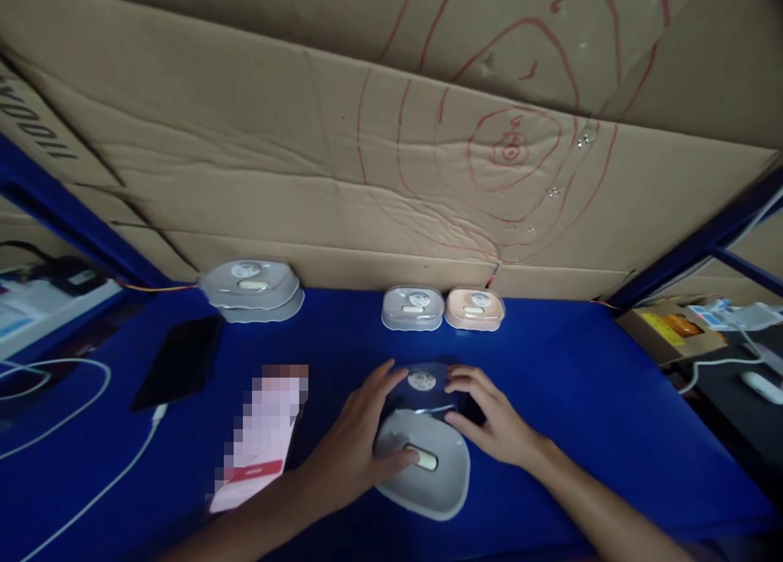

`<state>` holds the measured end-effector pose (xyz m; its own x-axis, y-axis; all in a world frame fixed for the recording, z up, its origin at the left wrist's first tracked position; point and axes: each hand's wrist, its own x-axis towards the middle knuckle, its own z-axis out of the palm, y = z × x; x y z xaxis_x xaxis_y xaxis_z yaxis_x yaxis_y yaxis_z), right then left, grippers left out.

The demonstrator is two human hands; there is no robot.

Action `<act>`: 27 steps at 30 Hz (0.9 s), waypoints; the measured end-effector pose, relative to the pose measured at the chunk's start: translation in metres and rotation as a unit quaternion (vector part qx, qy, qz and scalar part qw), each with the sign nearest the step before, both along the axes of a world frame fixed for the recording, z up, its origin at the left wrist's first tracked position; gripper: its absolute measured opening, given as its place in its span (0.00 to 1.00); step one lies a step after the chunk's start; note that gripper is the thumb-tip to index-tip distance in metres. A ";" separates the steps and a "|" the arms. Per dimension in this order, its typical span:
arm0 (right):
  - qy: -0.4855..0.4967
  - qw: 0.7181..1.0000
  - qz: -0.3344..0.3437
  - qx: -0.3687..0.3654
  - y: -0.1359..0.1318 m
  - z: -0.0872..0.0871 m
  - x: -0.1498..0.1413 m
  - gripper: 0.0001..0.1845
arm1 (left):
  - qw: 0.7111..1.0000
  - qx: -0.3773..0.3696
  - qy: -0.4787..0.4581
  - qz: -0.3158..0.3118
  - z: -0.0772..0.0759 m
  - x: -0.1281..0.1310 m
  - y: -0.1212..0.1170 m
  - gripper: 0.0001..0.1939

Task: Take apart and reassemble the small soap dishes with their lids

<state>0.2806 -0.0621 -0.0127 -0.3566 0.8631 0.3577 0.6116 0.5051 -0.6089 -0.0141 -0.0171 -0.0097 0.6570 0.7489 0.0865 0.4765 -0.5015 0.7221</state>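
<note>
A grey rounded shallow dish [449, 476] with a pale oblong piece [426, 461] at its middle sits near the front of the table. Just behind the dish, a clear plastic lid [437, 400] with a round white sticker [422, 380] is tilted up. My left hand [351, 440] grips the dish's left side, its thumb by the pale piece and its fingertips reaching the lid's left edge. On the lid's right side, the curled fingers and thumb of my right hand [495, 423] hold it. The fingers partly hide both lid edges.
Lidded grey cases [263, 301] are stacked at the back left. One grey case [413, 309] and one peach case [475, 309] stand at the back middle. A lit phone [260, 448], a dark phone [180, 358] and a white cable [119, 488] lie left. Cardboard [275, 154] backs the blue table [568, 374].
</note>
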 end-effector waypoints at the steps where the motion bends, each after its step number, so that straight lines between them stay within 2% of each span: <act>1: -0.008 1.000 -0.019 0.015 0.004 -0.001 0.002 0.17 | 1.000 -0.007 -0.002 -0.004 0.005 0.000 -0.001 0.47; 4: -0.042 0.996 -0.067 0.051 0.015 -0.003 0.006 0.15 | 0.995 -0.025 0.030 -0.088 0.019 -0.004 -0.006 0.52; 7: -0.087 0.990 -0.086 0.067 0.014 0.001 0.006 0.14 | 0.984 -0.019 0.085 -0.158 0.022 -0.005 -0.010 0.55; 8: -0.094 0.990 -0.077 0.072 0.010 0.004 0.004 0.15 | 0.983 -0.015 0.091 -0.157 0.020 -0.005 -0.010 0.53; 10: -0.100 0.992 -0.012 0.074 0.000 0.010 -0.005 0.22 | 0.988 -0.014 0.075 -0.133 0.014 -0.002 -0.009 0.50; 12: -0.107 0.989 0.076 0.060 -0.009 0.015 -0.016 0.34 | 0.994 -0.026 0.024 -0.107 0.010 0.000 -0.006 0.48; 14: -0.116 0.985 0.124 0.036 -0.014 0.017 -0.026 0.41 | 0.995 -0.048 -0.042 -0.076 0.009 0.003 -0.003 0.47; 17: -0.064 0.989 0.134 -0.001 -0.016 0.017 -0.032 0.35 | 0.985 -0.124 -0.120 -0.028 0.012 0.005 -0.002 0.48; 19: 0.019 0.991 0.127 -0.027 -0.014 0.015 -0.032 0.32 | 0.968 -0.195 -0.158 -0.007 0.015 0.006 -0.004 0.53; 21: 0.084 0.989 0.115 -0.046 -0.013 0.015 -0.032 0.31 | 0.945 -0.258 -0.199 -0.001 0.016 0.008 -0.006 0.53; 25: 0.089 0.988 0.123 -0.037 -0.014 0.015 -0.034 0.32 | 0.903 -0.340 -0.263 -0.007 0.015 0.011 -0.008 0.52; 27: 0.088 0.988 0.119 -0.034 -0.015 0.013 -0.036 0.31 | 0.896 -0.355 -0.265 -0.002 0.014 0.011 -0.008 0.53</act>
<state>0.2447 -0.0767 0.0007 -0.4898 0.7867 0.3757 0.3617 0.5755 -0.7335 -0.0028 -0.0251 0.0045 0.6679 0.7361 -0.1095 -0.0293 0.1730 0.9845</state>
